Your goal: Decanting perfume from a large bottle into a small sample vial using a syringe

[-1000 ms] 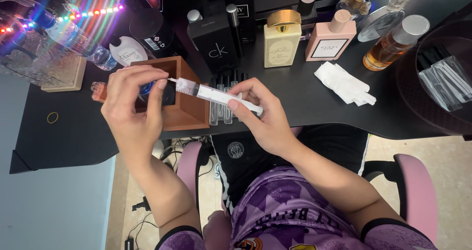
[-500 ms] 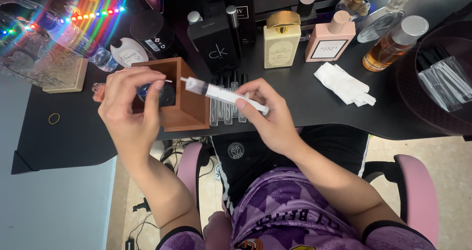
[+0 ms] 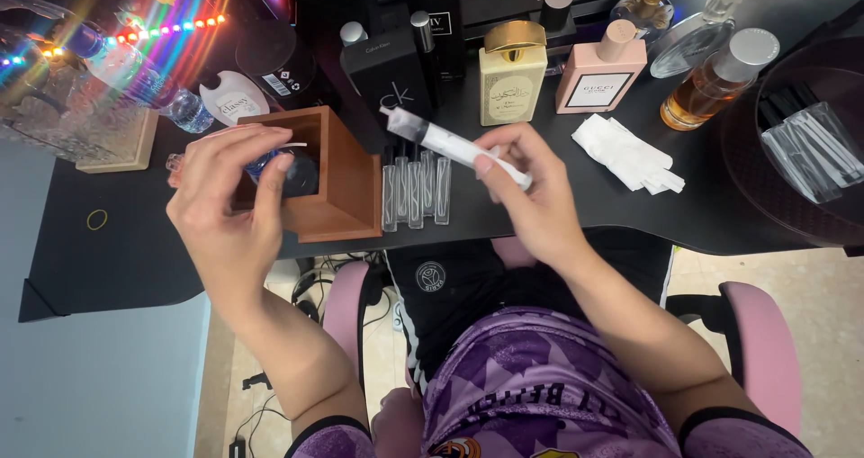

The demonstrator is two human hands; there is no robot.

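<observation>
Right hand (image 3: 531, 202) closed around a syringe (image 3: 450, 141), tip up-left. Left hand (image 3: 229, 211) pinching a small bottle (image 3: 270, 161) beside a wooden box (image 3: 337, 188).

Evenly lit, sharp — rainbow flare top left, edges warped.

A black desk (image 3: 117, 269) is seen. A wooden box (image 3: 337, 184) rests on it beside the left fingers, and glass vials (image 3: 416, 191) below the right fingertips. White tissue (image 3: 625, 155), perfume bottles (image 3: 513, 71) and perhaps a rubber band (image 3: 97, 219) lie farther off.
</observation>
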